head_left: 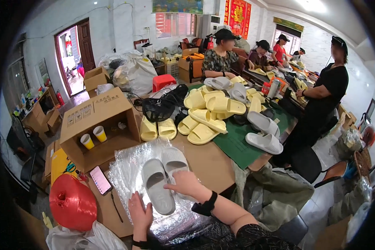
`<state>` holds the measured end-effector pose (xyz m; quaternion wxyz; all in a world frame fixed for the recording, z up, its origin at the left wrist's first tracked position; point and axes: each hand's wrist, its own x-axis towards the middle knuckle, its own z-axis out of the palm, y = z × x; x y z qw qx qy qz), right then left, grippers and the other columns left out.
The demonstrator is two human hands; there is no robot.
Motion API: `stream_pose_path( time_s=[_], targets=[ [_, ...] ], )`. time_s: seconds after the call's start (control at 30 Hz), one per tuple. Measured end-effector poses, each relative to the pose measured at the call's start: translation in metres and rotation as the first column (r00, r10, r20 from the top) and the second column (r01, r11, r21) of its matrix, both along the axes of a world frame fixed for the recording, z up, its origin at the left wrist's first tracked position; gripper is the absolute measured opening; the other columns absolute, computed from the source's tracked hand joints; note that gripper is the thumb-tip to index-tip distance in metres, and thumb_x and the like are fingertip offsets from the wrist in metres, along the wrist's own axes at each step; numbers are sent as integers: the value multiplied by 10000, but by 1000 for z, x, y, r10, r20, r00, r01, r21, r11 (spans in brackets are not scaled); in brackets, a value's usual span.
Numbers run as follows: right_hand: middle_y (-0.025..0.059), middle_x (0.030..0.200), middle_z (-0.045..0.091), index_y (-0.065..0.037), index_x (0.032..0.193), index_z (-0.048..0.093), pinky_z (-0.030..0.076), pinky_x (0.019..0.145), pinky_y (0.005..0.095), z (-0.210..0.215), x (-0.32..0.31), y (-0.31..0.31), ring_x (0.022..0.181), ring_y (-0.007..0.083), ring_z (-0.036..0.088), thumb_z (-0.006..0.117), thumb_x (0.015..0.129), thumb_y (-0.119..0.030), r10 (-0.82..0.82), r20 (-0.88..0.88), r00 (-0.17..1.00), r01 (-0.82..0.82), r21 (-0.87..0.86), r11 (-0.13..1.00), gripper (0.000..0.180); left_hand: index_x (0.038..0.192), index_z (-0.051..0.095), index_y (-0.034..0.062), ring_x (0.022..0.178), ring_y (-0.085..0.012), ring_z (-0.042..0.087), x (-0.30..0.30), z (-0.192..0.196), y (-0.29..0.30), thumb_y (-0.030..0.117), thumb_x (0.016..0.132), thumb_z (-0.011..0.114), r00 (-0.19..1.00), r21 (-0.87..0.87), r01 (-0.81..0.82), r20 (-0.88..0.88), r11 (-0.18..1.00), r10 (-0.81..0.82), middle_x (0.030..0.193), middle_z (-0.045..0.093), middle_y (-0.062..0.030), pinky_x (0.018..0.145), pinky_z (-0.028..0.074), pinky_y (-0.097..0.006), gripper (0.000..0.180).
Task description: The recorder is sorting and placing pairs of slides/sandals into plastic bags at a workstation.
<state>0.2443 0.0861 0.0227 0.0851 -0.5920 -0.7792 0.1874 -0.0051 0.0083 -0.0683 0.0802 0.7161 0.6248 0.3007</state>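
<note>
I see two grey slippers (159, 191) lying on the clear plastic (124, 164). Over the plastic, the left hand (141, 211) has its grip spread; I can't tell if the right hand's (186, 183) grip pinches. The slippers look light and squishy, best held by their sides.

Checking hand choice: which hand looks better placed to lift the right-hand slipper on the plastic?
Probably the right hand: it covers part of that slipper, while the left hand is open beside the other slipper.
</note>
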Motion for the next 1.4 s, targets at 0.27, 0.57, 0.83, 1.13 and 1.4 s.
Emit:
stream_pose_path(
  time_s=[0.27, 0.57, 0.83, 1.13, 1.4],
  targets=[
    [223, 892, 676, 33, 1024, 583, 553, 704, 483, -60, -32, 25, 824, 391, 680, 674, 873, -501, -39, -159, 987, 93, 346, 934, 563, 1472, 351, -63, 1387, -444, 394, -3, -4, 1, 236, 869, 658, 998, -23, 21, 60, 1000, -19, 1436, 476, -293, 1199, 204, -546, 740],
    [221, 791, 666, -16, 924, 589, 519, 679, 519, -45, 6, 19, 743, 428, 657, 603, 929, -296, -112, -332, 937, 214, 288, 933, 280, 1448, 388, -65, 1388, -448, 393, 0, 1, -3, 248, 856, 640, 998, -3, 9, 61, 1000, -9, 1433, 482, -289, 1198, 211, -548, 715],
    [169, 926, 645, -28, 972, 615, 516, 727, 480, -50, 19, -41, 882, 376, 649, 661, 899, -338, -116, -213, 970, 171, 264, 949, 322, 1397, 507, 20, 1418, -430, 359, 1, 18, 0, 236, 794, 663, 998, -33, 57, 5, 998, -57, 1481, 446, -259, 1198, 243, -533, 660],
    [190, 836, 584, 3, 804, 608, 468, 675, 496, -80, 57, -18, 780, 404, 593, 658, 897, -221, -130, -336, 933, 256, 363, 896, 247, 1428, 495, 30, 1464, -416, 295, -21, 2, 3, 412, 865, 698, 986, -136, 153, -42, 979, -160, 1557, 363, -239, 1201, 241, -520, 710],
    [113, 917, 642, 78, 1056, 634, 479, 733, 324, -68, 135, -74, 787, 197, 609, 578, 994, -85, -188, -772, 607, 555, 243, 795, 183, 1417, 541, 100, 1439, -419, 342, 5, 48, -17, 520, 833, 714, 885, -68, 426, -177, 902, -431, 1557, 412, -144, 1156, 331, -502, 740]
  ],
)
